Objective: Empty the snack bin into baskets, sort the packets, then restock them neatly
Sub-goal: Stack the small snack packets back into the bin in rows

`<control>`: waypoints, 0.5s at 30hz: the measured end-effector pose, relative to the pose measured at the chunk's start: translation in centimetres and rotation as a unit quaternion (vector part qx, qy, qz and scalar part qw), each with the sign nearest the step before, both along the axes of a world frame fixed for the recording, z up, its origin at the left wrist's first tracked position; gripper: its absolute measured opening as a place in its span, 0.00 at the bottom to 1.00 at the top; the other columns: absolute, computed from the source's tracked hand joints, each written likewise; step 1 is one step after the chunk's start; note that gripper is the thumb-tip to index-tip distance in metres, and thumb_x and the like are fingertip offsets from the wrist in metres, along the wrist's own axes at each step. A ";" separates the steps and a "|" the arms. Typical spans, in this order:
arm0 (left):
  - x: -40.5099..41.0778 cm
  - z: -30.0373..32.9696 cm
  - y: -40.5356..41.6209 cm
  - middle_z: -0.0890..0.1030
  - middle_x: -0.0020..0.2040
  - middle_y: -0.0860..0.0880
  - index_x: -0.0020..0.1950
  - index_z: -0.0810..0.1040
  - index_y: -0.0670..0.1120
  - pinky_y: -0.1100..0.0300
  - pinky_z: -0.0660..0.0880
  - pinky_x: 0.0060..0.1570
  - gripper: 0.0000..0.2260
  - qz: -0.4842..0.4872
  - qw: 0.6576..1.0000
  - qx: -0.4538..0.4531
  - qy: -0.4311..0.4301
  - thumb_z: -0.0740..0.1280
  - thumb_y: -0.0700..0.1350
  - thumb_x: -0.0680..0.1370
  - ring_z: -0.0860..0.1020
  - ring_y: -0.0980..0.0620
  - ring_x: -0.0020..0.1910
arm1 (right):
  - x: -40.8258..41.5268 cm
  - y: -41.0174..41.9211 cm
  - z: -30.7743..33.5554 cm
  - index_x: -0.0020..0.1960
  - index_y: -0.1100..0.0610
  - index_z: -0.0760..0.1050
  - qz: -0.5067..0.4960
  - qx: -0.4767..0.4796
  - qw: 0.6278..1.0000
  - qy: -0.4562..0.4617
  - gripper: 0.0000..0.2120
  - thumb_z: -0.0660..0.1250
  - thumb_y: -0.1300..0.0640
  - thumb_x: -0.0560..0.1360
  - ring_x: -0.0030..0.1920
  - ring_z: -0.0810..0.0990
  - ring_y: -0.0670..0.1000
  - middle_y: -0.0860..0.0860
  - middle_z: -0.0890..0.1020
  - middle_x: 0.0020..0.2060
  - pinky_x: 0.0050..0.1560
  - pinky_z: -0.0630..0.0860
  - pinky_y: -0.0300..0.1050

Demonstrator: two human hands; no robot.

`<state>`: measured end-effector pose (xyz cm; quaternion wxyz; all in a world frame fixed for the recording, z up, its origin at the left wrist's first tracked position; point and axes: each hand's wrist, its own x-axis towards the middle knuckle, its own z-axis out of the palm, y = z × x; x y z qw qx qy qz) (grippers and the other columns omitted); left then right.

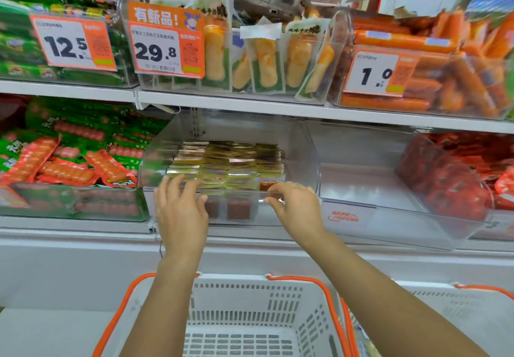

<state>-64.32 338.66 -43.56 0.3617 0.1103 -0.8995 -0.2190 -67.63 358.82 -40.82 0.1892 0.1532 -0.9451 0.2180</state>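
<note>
A clear plastic snack bin (pixel 303 145) stands on the lower shelf, holding neat rows of small gold and green packets (pixel 228 162), with brown-red packets (pixel 237 208) at its front. My left hand (pixel 180 206) reaches over the bin's front lip, fingers spread on the front packets. At the lip's right part, my right hand (pixel 297 203) pinches a brown-red packet (pixel 267 185) between thumb and fingers. Below my arms sits a white basket with orange handles (pixel 250 298). A second white basket (pixel 450 309) stands to its right.
An empty clear bin (pixel 389 189) stands right of the snack bin, with red packets (pixel 450 175) beyond it. Green and orange sausage packs (pixel 69 162) fill the bin to the left. The upper shelf holds bins with price tags (pixel 164 50).
</note>
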 end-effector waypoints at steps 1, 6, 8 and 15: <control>0.2 0.1 0.0 0.79 0.55 0.40 0.53 0.81 0.41 0.41 0.66 0.65 0.09 0.006 1.000 -0.004 -0.013 0.72 0.38 0.73 0.70 0.35 0.63 | 0.0 0.0 0.1 0.53 0.49 0.80 -0.003 0.004 1.000 -0.006 0.09 0.66 0.47 0.76 0.50 0.79 0.49 0.46 0.83 0.48 0.53 0.67 0.43; -0.6 1.6 -0.9 0.80 0.51 0.43 0.52 0.81 0.44 0.45 0.66 0.62 0.07 0.007 0.998 -0.001 -0.061 0.70 0.43 0.75 0.71 0.40 0.58 | -0.5 -0.6 0.8 0.54 0.51 0.81 -0.005 -0.011 1.000 0.001 0.09 0.66 0.51 0.77 0.52 0.79 0.50 0.47 0.84 0.49 0.55 0.68 0.45; -0.9 1.5 -0.9 0.80 0.51 0.44 0.53 0.80 0.45 0.45 0.66 0.63 0.07 0.012 0.997 -0.002 -0.076 0.69 0.44 0.76 0.70 0.41 0.58 | -0.8 -0.6 0.5 0.54 0.51 0.81 -0.005 -0.012 1.000 -0.004 0.09 0.67 0.51 0.76 0.52 0.79 0.50 0.47 0.84 0.49 0.55 0.68 0.45; -0.5 0.0 -0.7 0.80 0.51 0.43 0.53 0.81 0.44 0.47 0.67 0.61 0.08 -0.003 0.998 0.007 -0.055 0.70 0.42 0.75 0.70 0.42 0.59 | 0.2 -0.5 -0.9 0.58 0.51 0.78 0.005 -0.004 1.000 -0.022 0.11 0.64 0.49 0.78 0.53 0.78 0.50 0.48 0.82 0.53 0.58 0.69 0.45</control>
